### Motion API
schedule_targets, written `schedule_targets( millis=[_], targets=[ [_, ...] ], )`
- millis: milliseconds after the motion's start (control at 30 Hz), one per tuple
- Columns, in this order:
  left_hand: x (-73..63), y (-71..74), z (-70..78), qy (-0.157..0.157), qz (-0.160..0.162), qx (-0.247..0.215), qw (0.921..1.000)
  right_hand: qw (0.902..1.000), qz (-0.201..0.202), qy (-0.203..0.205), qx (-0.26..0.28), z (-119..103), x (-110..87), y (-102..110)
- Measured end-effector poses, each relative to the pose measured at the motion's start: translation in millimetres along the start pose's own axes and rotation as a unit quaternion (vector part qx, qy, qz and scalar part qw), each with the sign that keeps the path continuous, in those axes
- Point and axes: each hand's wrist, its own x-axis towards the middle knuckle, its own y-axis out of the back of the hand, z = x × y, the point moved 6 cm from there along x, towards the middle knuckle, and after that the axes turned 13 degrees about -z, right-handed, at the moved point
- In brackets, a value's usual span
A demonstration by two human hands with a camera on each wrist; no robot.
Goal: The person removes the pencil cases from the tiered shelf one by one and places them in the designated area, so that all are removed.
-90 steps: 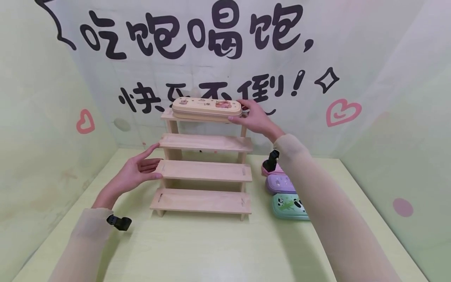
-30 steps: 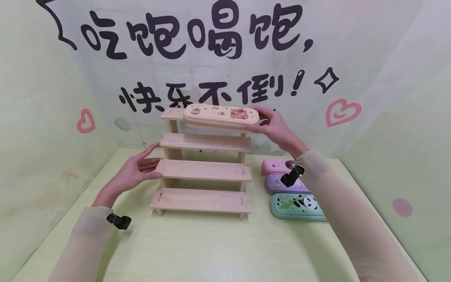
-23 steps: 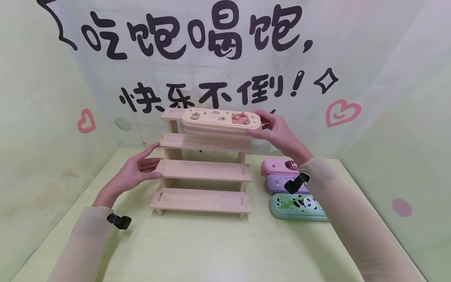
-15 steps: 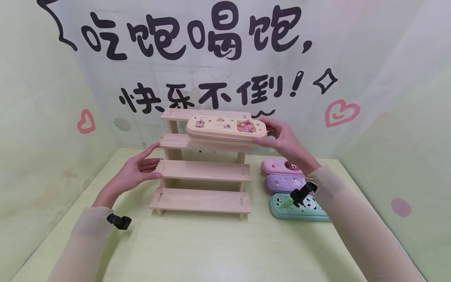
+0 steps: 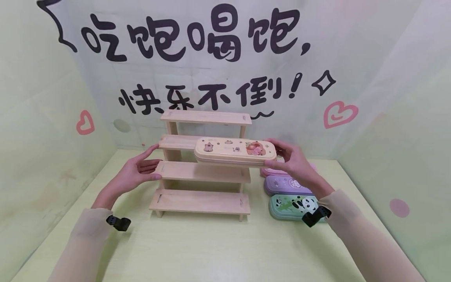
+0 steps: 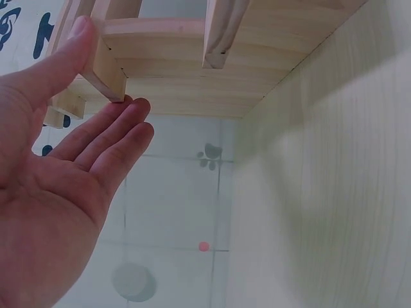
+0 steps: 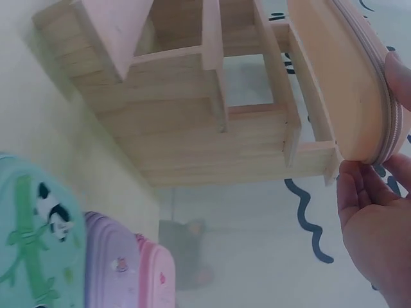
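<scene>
A cream pencil case [image 5: 225, 150] with small animal pictures and a zip hangs in front of the upper middle tiers of a stepped wooden display rack [image 5: 199, 201]. My right hand [image 5: 296, 166] pinches its right end, thumb in front and fingers behind. The right wrist view shows the zipped end of the case [image 7: 347, 96] between thumb and fingers, off the shelves. At the rack's left end my left hand [image 5: 128, 176] touches the tier ends with thumb and index fingertip. In the left wrist view the fingers of this hand [image 6: 58, 192] are fairly straight.
Right of the rack, three more pencil cases lie in a row on the pale table [image 5: 211, 246]: a green panda one [image 5: 294, 207], a purple one [image 5: 282, 185] and a pink one [image 5: 267, 172], partly hidden by my right hand. A printed backdrop [image 5: 211, 74] stands behind.
My right hand has brought the cream pencil case from the rack's top tier down, forward and to the right. The left hand has stayed at the rack's left end.
</scene>
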Motion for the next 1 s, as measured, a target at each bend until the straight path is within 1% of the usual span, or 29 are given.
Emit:
schedule_targets(
  millis=[167, 333, 633, 733, 1000],
  targets=[
    [0.0, -0.7, -1.3, 0.001, 0.001, 0.004, 1.0000, 0.9999, -0.004, -0.007, 0.015, 12.8, -16.7, -1.5],
    [-0.1, -1.0, -1.3, 0.007, 0.000, -0.002, 1.0000, 0.9999, 0.001, 0.001, 0.010, 22.8, -36.6, 0.7],
    [0.9, 1.0, -0.2, -0.004, 0.000, 0.008, 1.0000, 0.9994, 0.007, 0.034, -0.004, 25.9, -71.0, 3.4],
    [0.7, 2.0, -0.9, -0.004, 0.001, 0.012, 0.9999, 0.9991, 0.002, 0.041, -0.006, 27.6, -81.9, 4.2],
    [0.5, 1.0, -1.2, -0.001, 0.001, 0.009, 1.0000, 0.9997, 0.004, 0.015, -0.021, 38.1, -118.6, 12.5]
  ],
)
